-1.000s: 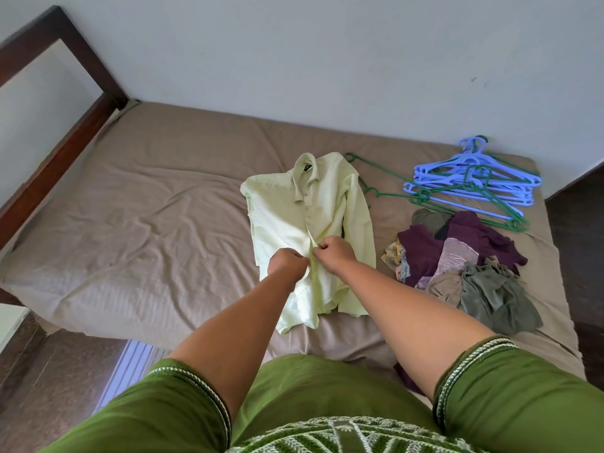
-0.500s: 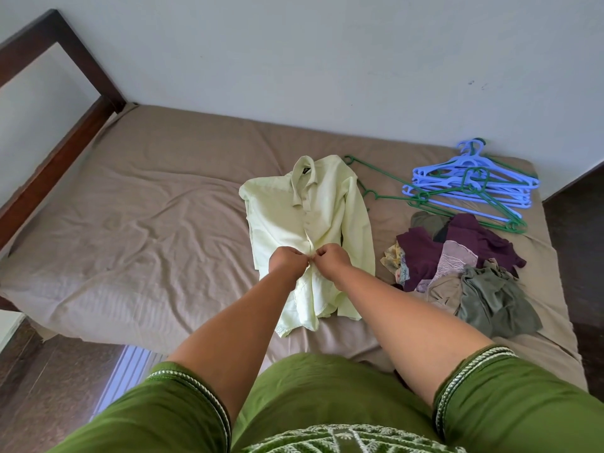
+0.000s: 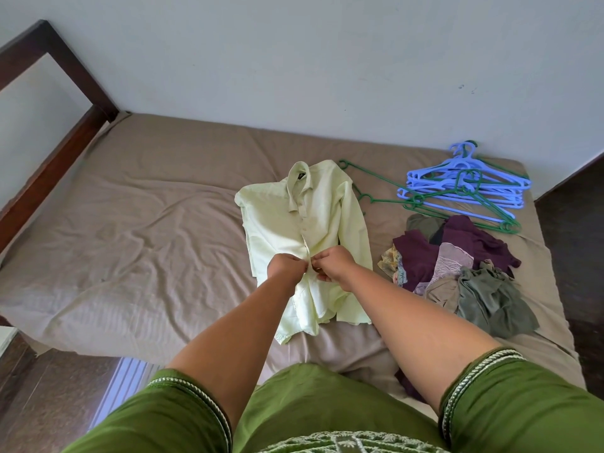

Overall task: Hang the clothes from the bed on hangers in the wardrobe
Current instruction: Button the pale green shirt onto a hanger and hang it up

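Note:
A pale yellow-green shirt point(image 3: 313, 217) lies face up on the bed point(image 3: 130, 223), collar towards the wall. My left hand point(image 3: 287, 268) and my right hand point(image 3: 333, 264) meet at the middle of its front placket, each pinching one edge of the fabric. To the right sits a heap of clothes point(image 3: 457, 269) in purple, lilac and olive. Beyond the heap lies a pile of blue and green plastic hangers point(image 3: 464, 188). The wardrobe is out of view.
A dark wooden bed frame point(image 3: 58, 132) rises at the left against the white wall point(image 3: 294, 60). Dark floor point(image 3: 575, 223) shows to the right of the mattress and at the lower left. My green sleeves fill the bottom of the view.
My two hands have come closer together on the shirt's placket and sit slightly higher up it. The shirt, the heap and the hangers lie as before.

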Available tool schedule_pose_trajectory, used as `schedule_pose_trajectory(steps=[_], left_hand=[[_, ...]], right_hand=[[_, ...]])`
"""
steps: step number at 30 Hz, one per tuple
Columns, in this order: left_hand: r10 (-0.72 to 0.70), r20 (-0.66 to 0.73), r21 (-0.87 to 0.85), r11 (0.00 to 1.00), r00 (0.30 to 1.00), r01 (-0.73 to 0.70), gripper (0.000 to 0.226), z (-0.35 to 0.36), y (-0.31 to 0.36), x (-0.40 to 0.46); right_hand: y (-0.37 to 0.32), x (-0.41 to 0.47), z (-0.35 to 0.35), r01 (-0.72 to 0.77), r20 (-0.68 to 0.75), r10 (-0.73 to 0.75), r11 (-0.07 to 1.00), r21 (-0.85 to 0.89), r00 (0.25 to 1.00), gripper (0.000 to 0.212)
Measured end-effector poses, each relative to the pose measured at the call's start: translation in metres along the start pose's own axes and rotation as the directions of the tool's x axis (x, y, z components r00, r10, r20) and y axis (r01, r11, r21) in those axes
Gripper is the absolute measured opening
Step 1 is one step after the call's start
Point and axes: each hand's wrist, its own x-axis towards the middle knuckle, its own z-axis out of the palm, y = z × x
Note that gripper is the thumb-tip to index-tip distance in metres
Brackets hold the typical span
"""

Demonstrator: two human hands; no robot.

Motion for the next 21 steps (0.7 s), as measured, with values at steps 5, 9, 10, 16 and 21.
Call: schedule_pose_trajectory(steps=[5, 9, 10, 16, 21], left_hand=[[-0.06, 0.091, -0.076, 0.995, 0.994, 0.067, 0.007, 0.001, -0.002, 0.002], [-0.034, 0.058, -0.117, 0.992, 0.998, 0.041, 0.032, 0.005, 0.002, 0.003], [-0.018, 0.038, -0.093, 0.995, 0.999, 0.021, 0.032, 0.005, 0.001, 0.003], [-0.004, 0.037, -0.063, 0.998, 0.999, 0.006, 0.008, 0.002, -0.002, 0.01], [0.136, 0.054, 0.066, 0.988, 0.989, -0.14, 0.019, 0.0, 0.001, 0.016]], right_hand=[[0.0, 0.0, -0.003, 0.033, 0.026, -0.034, 0.999, 0.027, 0.999, 0.006], [0.0, 0.006, 0.0, 0.07, -0.111, -0.07, 0.998, -0.007, 0.991, 0.012], [-0.001, 0.007, 0.0, 0.074, -0.113, -0.074, 0.997, -0.005, 0.991, 0.013], [0.002, 0.009, 0.003, 0.062, -0.066, -0.06, 0.998, 0.02, 0.996, 0.014], [-0.002, 0.012, 0.004, 0.01, -0.033, -0.005, 0.989, 0.146, 0.999, 0.011]])
